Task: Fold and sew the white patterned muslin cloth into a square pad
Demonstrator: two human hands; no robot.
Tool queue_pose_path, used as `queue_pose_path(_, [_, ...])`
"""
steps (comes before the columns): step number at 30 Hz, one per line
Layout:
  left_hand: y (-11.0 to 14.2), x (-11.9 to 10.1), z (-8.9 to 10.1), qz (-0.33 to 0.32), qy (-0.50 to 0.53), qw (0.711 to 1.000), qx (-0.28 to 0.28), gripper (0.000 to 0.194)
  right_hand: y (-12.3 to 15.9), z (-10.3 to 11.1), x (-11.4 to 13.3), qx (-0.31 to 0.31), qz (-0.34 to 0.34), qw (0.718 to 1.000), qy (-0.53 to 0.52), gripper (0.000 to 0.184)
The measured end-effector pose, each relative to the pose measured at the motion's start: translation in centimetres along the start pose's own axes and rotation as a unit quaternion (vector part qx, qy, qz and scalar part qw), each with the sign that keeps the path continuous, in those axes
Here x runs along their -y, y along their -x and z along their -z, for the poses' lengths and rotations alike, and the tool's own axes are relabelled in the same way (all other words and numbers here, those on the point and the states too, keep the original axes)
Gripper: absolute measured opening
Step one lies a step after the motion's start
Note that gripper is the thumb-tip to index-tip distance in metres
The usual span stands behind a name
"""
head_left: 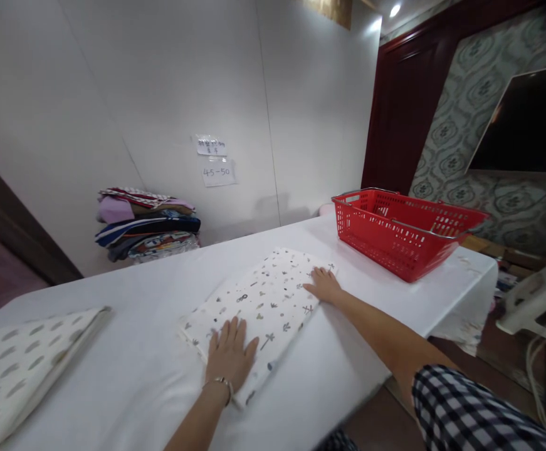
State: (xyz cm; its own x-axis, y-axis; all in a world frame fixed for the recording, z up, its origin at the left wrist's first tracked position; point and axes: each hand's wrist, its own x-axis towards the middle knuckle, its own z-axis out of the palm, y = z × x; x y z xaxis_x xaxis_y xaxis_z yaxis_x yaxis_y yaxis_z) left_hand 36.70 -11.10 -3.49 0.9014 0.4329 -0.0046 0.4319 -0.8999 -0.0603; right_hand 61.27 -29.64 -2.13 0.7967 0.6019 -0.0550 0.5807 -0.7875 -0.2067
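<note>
A folded white cloth [263, 297] with small grey and tan prints lies flat across the middle of the table. My left hand [229, 356] rests on its near left part, palm down with the fingers spread; a bracelet circles that wrist. At the cloth's right end, my right hand [323, 285] presses flat, fingers apart. Neither hand grips anything. Off to the left, apart from both hands, is another folded white cloth [23, 357] with grey leaf-like or cloud-like spots, cut off by the view's edge.
A red plastic basket [395, 241] with metal handles stands at the table's back right. Folded clothes [148, 225] are piled by the wall at the back left. White cloth covers the table [136, 338]. A pale plastic stool [536, 307] stands right of it.
</note>
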Motion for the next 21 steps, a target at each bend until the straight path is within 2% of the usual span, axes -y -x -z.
queue_pose_path(3, [-0.1,0.1,-0.2,-0.003,0.003,1.000,-0.009,0.064,-0.6,-0.3,-1.5,-0.004,-0.024,1.000,0.008,0.070])
queue_pose_path(7, [-0.1,0.3,-0.6,0.001,0.017,1.000,-0.018,0.065,-2.0,0.0,-1.5,-0.008,-0.029,0.999,0.013,0.068])
queue_pose_path(10, [-0.1,0.4,-0.9,-0.003,0.034,0.999,-0.025,0.065,-3.3,0.1,-2.2,-0.023,-0.061,0.998,0.014,0.069])
queue_pose_path(13, [-0.1,0.6,-1.3,-0.008,0.051,0.998,-0.044,0.064,-4.0,-0.5,-3.4,-0.023,-0.103,0.994,0.011,0.071])
queue_pose_path(16, [-0.1,0.8,-1.8,-0.006,0.063,0.997,-0.052,0.064,-4.4,-1.2,-4.1,-0.024,-0.107,0.994,0.011,0.071])
queue_pose_path(21, [-0.1,0.9,-2.3,-0.007,0.092,0.994,-0.055,0.065,-6.0,0.0,-4.8,0.004,-0.114,0.993,-0.023,0.056])
